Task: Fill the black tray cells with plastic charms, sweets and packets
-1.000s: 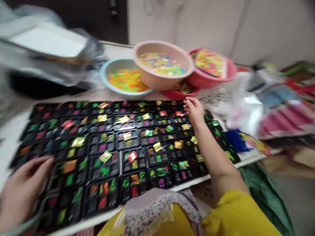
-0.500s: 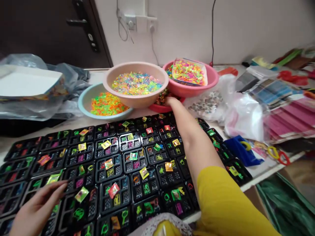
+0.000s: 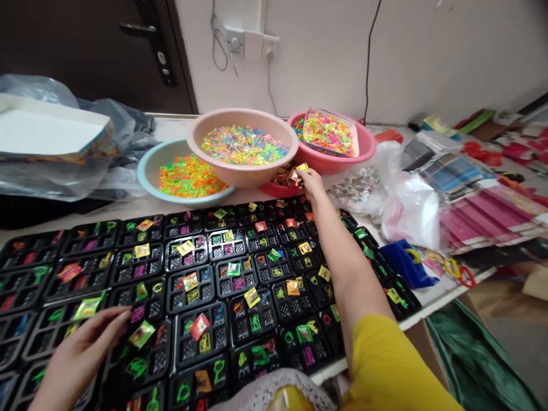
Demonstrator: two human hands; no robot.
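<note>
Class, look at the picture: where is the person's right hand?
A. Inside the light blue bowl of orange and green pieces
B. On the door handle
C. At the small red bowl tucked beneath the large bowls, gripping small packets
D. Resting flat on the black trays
C: the right hand reaches over the black trays to the red bowl, with small packets in its grip.

The right arm stretches far forward, nearly straight, bare below a yellow sleeve, and the right hand (image 3: 309, 181) at its end has its fingers curled together. The left hand (image 3: 81, 357) lies low and near, palm down, fingers extended forward and slightly spread.
</note>
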